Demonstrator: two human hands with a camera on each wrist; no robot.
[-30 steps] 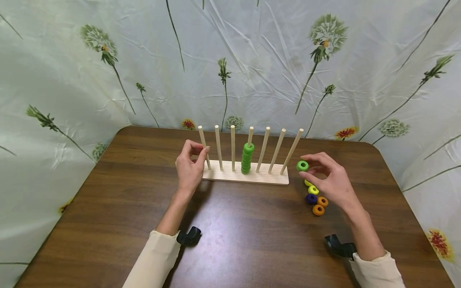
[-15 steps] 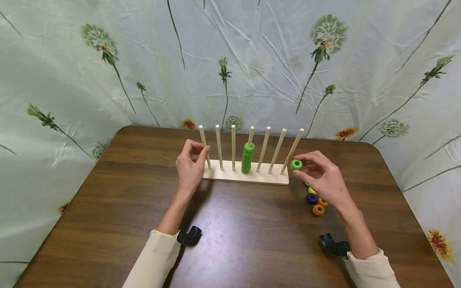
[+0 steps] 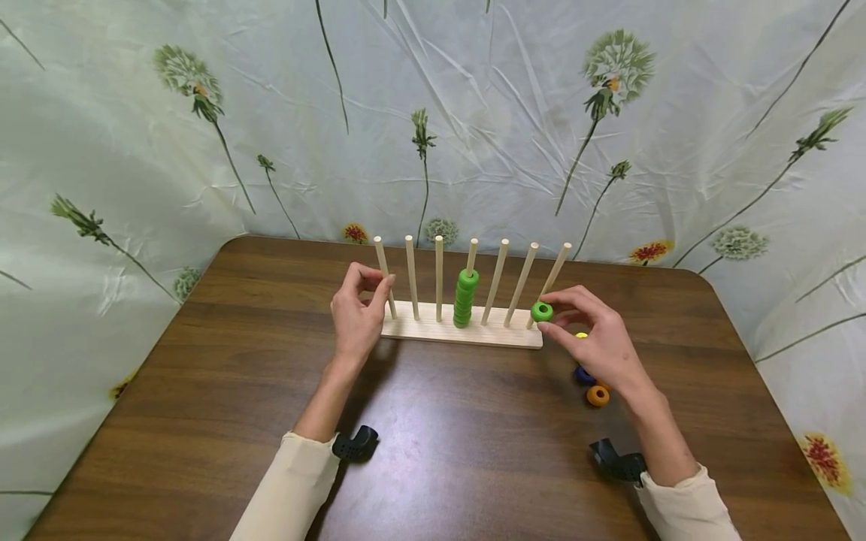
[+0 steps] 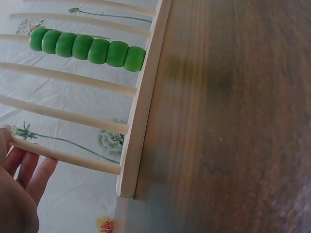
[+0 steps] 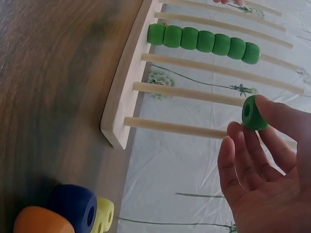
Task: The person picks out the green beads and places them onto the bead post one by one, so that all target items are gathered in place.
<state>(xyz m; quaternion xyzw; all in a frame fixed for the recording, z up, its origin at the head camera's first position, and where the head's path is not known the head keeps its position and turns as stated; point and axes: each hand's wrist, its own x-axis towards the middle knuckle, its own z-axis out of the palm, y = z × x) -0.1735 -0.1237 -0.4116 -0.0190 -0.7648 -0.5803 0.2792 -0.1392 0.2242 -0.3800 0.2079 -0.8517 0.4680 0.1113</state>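
Note:
A pale wooden peg stand (image 3: 467, 333) with several upright pegs is on the table. Its middle peg carries a stack of green beads (image 3: 464, 299), with the peg's top bare. At the stand's left end my left hand (image 3: 357, 312) pinches the leftmost peg (image 4: 77, 161) between thumb and fingers. My right hand (image 3: 595, 334) holds a single green bead (image 5: 253, 113) between thumb and fingertips, its hole facing out. In the head view that bead is in front of the rightmost peg (image 3: 556, 269), off the table.
Loose beads lie right of the stand, partly behind my right hand: orange (image 3: 598, 396), dark blue (image 5: 73, 206) and yellow (image 5: 104, 213). The brown table (image 3: 433, 436) ends at a flowered curtain (image 3: 291, 113) behind the stand.
My right hand has moved left with the green bead, from above the loose beads to the stand's right end. The left hand has stayed on its peg.

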